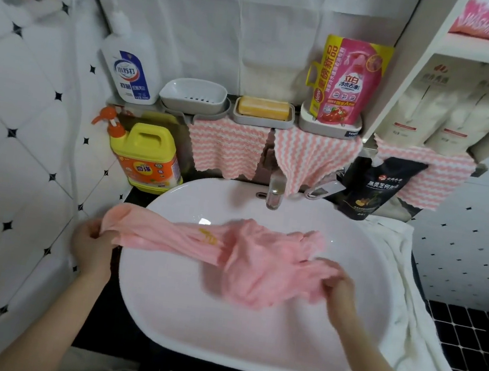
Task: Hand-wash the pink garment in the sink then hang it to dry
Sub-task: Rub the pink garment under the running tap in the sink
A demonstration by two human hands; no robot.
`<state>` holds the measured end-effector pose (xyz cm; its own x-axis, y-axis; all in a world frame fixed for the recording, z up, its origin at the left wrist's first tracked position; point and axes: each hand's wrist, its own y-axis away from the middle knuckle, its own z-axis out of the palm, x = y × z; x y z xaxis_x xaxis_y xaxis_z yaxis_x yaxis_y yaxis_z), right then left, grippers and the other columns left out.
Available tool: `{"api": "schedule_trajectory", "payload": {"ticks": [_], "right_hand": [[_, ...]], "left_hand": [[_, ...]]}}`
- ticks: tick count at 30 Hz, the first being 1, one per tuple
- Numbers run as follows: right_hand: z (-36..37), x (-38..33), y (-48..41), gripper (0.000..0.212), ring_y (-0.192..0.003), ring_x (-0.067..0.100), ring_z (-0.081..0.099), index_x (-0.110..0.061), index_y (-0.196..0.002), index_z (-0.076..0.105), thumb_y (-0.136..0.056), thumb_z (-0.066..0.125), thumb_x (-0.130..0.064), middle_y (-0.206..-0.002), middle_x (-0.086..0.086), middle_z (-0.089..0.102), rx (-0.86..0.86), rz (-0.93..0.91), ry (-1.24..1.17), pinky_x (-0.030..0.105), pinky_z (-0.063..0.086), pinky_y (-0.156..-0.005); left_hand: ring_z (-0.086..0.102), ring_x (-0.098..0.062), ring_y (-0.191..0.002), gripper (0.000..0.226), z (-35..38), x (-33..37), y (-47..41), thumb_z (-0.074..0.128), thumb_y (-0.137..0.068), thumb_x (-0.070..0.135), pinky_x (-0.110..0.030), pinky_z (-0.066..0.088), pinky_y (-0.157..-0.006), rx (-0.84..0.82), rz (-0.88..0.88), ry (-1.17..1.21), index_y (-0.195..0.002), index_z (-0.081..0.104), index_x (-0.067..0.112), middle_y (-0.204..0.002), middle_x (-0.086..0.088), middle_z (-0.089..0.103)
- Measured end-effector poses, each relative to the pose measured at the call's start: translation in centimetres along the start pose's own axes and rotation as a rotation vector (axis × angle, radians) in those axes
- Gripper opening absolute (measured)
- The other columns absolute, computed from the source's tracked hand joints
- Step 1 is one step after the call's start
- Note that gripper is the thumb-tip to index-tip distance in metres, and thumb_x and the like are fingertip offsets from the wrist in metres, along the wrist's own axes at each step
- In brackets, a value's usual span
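**Two hands hold a pink garment over the sink**

Bare forearms reach in from the bottom edge. The left hand (91,243) is at the left rim of the white sink (219,330), its fingers curled and pinching one end of the pink garment (246,262). The right hand (339,289) is over the right half of the basin and grips a bunched fold of the same cloth. Its fingertips are buried in the fabric and blurred, so how they lie cannot be told.

The garment stretches between the two hands across the basin. Its left part is pulled flat and carries a small yellow mark; its right part hangs in a crumpled mass.

A chrome faucet (274,192) stands at the sink's back edge. A yellow detergent jug (145,157) sits on the counter's back left corner. On the ledge above are a white pump bottle (131,69), a grey soap dish (194,94), a yellow soap bar (262,107) in its own dish, and a pink refill pouch (349,84). Pink-and-white striped cloths (226,146) hang from the ledge. A white towel (408,298) drapes over the counter's right edge.
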<state>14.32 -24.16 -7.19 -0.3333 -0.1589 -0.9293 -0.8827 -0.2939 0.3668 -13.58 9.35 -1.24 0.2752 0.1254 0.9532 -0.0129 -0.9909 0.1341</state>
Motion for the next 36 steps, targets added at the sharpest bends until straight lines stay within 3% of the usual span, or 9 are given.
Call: {"api": "schedule_trajectory", "payload": {"ticks": [5,10,14,21,23,26,30,33,36], "right_hand": [[-5.6,-2.8,-1.1,0.043,-0.11,0.025,0.051,-0.009,-0.116,0.062,-0.085,0.039,0.01,-0.121,0.009,0.057,0.26,-0.001,0.175,0.033,0.041,-0.088],[-2.2,-1.3,0.1,0.047,-0.119,0.033,0.043,-0.018,-0.123,0.059,-0.076,0.055,-0.02,-0.139,0.014,0.044,0.395,-0.511,0.925,0.044,0.041,-0.093],[2.7,0.8,0.2,0.069,-0.117,0.031,0.049,-0.019,-0.14,0.043,-0.076,0.069,-0.026,-0.136,0.004,0.046,-0.04,-0.282,0.93,0.04,0.045,-0.084],[3.8,-1.7,3.5,0.033,-0.082,0.012,0.067,-0.014,-0.12,0.064,-0.087,0.066,-0.016,-0.089,-0.011,0.073,-1.19,0.326,0.935,0.009,0.047,-0.067],[3.2,-2.0,2.4,0.026,-0.065,0.012,0.068,-0.012,-0.11,0.067,-0.086,0.069,-0.02,-0.078,-0.003,0.072,-1.013,0.296,0.827,0.026,0.056,-0.063],[3.5,-2.0,0.4,0.01,-0.074,0.019,0.064,-0.027,-0.094,0.064,-0.087,0.064,-0.019,-0.077,-0.009,0.065,-0.195,-0.113,0.717,0.038,0.054,-0.072],[5.9,-0.5,2.4,0.086,-0.127,0.021,0.043,-0.037,-0.147,0.02,-0.075,0.065,-0.053,-0.151,-0.004,0.025,-0.658,-0.161,1.244,0.046,0.042,-0.102],[6.3,2.1,3.1,0.058,-0.116,0.026,0.056,-0.033,-0.145,0.03,-0.091,0.048,-0.025,-0.141,0.002,0.047,-0.681,-0.234,1.602,0.032,0.051,-0.084],[5.0,-1.3,1.9,0.052,-0.111,0.021,0.06,-0.021,-0.137,0.051,-0.089,0.043,-0.003,-0.123,-0.002,0.058,-0.874,-0.113,1.08,0.024,0.05,-0.088]], "left_hand": [[0.047,-0.016,-0.074,0.019,0.3,0.8,-0.5,0.054,-0.072,-0.007,-0.022,0.038,-0.055,0.124,0.083,-0.063,-0.086,0.057,0.005,-0.081,-0.01,0.053],[0.052,-0.021,-0.078,0.019,1.6,1.1,-0.3,0.054,-0.073,0.006,-0.037,0.046,-0.065,-0.017,0.119,-0.114,-0.091,0.059,0.003,-0.085,-0.011,0.058],[0.051,-0.019,-0.074,0.015,2.9,3.0,1.8,0.052,-0.082,-0.004,-0.022,0.039,-0.06,-0.073,0.198,-0.045,-0.09,0.057,0.007,-0.08,-0.006,0.056],[0.047,-0.021,-0.077,0.035,3.1,3.2,3.1,0.051,-0.084,-0.007,-0.032,0.038,-0.066,-0.251,0.203,-0.034,-0.069,0.049,0.024,-0.071,-0.005,0.052],[0.044,-0.02,-0.074,0.033,3.2,3.3,3.7,0.05,-0.085,-0.007,-0.031,0.034,-0.064,-0.285,0.199,-0.052,-0.067,0.047,0.02,-0.073,-0.008,0.05],[0.05,-0.022,-0.079,0.019,3.5,3.1,3.8,0.053,-0.086,-0.002,-0.031,0.039,-0.067,-0.285,0.164,-0.056,-0.078,0.054,0.014,-0.081,-0.009,0.055],[0.048,-0.021,-0.077,0.018,4.0,3.3,3.7,0.052,-0.086,-0.001,-0.034,0.039,-0.071,-0.312,0.155,-0.069,-0.076,0.054,0.015,-0.075,-0.005,0.052],[0.041,-0.019,-0.073,0.029,3.9,4.1,3.7,0.049,-0.085,-0.002,-0.031,0.033,-0.064,-0.231,0.157,-0.02,-0.069,0.045,0.021,-0.077,-0.008,0.047],[0.042,-0.019,-0.076,0.029,3.3,4.4,3.0,0.049,-0.084,-0.002,-0.028,0.032,-0.059,-0.142,0.136,0.029,-0.072,0.044,0.024,-0.078,-0.005,0.047]]}}
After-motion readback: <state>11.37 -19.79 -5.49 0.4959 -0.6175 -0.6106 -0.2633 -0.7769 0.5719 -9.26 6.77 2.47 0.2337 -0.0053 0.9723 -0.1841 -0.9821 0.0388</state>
